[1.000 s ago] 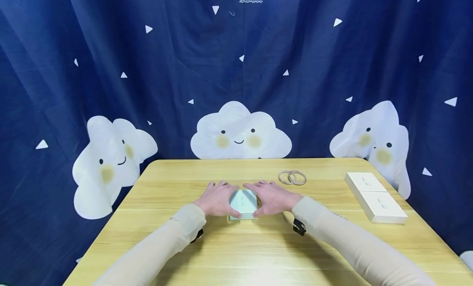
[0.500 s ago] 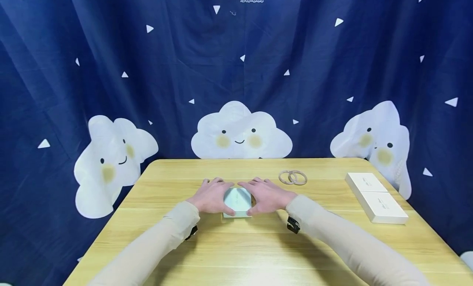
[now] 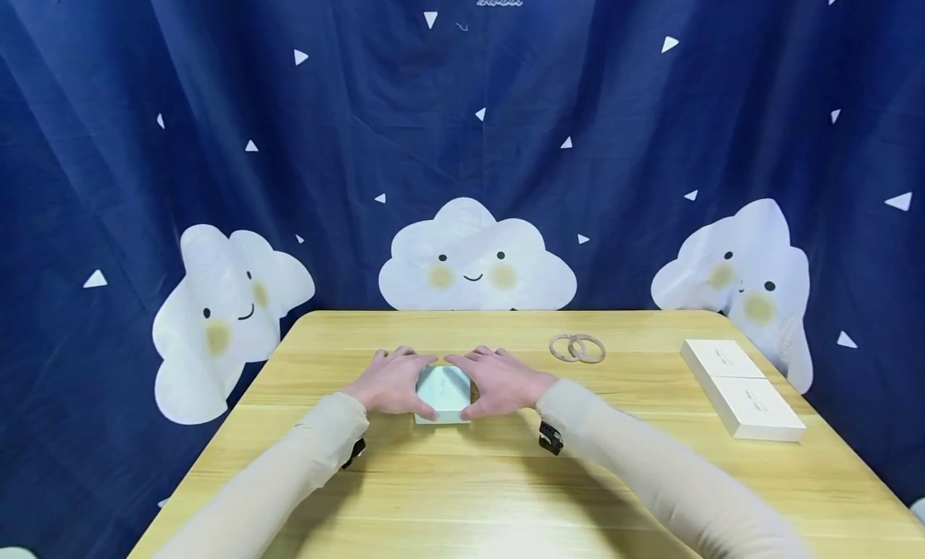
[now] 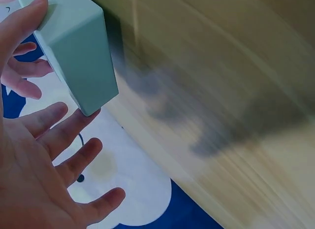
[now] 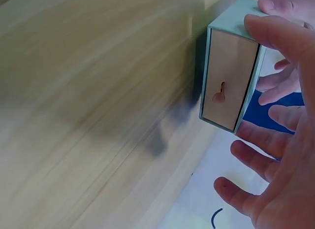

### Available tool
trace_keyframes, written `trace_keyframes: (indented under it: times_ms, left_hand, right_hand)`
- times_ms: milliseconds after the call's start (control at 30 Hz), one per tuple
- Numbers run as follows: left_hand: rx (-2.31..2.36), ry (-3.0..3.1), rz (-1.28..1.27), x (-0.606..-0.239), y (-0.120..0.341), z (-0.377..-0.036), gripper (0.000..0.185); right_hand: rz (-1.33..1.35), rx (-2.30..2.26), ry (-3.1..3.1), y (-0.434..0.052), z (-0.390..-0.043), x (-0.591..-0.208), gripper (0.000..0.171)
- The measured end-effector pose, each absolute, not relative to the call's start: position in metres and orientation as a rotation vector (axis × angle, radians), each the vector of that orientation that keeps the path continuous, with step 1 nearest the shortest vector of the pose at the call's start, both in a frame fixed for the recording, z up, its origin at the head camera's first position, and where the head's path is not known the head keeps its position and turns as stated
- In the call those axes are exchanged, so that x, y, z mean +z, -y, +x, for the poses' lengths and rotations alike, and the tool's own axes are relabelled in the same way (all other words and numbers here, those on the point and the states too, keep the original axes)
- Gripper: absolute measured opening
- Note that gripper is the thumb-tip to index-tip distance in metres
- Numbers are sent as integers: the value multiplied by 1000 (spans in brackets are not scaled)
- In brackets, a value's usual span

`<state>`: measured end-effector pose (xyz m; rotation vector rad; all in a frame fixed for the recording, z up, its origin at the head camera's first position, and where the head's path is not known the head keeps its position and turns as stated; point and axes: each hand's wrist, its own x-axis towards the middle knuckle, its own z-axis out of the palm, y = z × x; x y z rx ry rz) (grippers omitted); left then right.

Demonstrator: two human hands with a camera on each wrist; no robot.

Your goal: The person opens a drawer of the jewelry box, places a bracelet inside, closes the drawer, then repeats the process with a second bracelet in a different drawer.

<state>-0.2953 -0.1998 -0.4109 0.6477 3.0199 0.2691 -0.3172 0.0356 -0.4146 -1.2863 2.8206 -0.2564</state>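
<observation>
A small mint-green box (image 3: 444,392) with faint script on its lid sits near the middle of the table, between both hands. My left hand (image 3: 390,382) pinches its left part, thumb on the near face and index fingertip at the far side. From the other end my right hand (image 3: 499,382) holds it the same way. Several other fingers of each hand are spread off the box in the wrist views. In the right wrist view, the box's end shows a beige inner drawer (image 5: 231,66) with a small keyhole-shaped notch inside the green sleeve (image 5: 236,22).
Two thin beige rings (image 3: 552,348) lie overlapping toward the back of the wooden table (image 3: 448,495). On the right, two white boxes (image 3: 755,410) with script on top stand end to end near the edge. A dark blue curtain (image 3: 347,85) with clouds hangs behind.
Both hands have slid the mint-green box to the left across the table, keeping the same hold. The view itself has turned slightly left. The rings and white boxes stay in place.
</observation>
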Motion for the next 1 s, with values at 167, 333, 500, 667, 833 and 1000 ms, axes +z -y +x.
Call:
trace_keyframes:
  times_ms: [167, 333, 500, 667, 833, 1000]
  left_hand:
    - [279, -3020, 611, -409, 210, -294, 96]
    - [309, -3009, 561, -409, 220, -293, 97]
    - [305, -3004, 531, -411, 231, -292, 98]
    - [312, -3002, 509, -411, 240, -292, 99]
    - [302, -2991, 474, -413, 247, -293, 99]
    - [305, -2971, 443, -411, 251, -293, 99]
  right_hand:
    - [-1310, -246, -2824, -24, -321, -417, 96]
    - [-1329, -231, -2821, -12, -322, -418, 97]
    - [-1340, -221, -2816, 1, -321, -418, 96]
    - [-1347, -223, -2822, 10, -320, -420, 97]
    - [-1341, -211, -2826, 18, -322, -424, 97]
    - [-1339, -196, -2830, 24, -323, -425, 96]
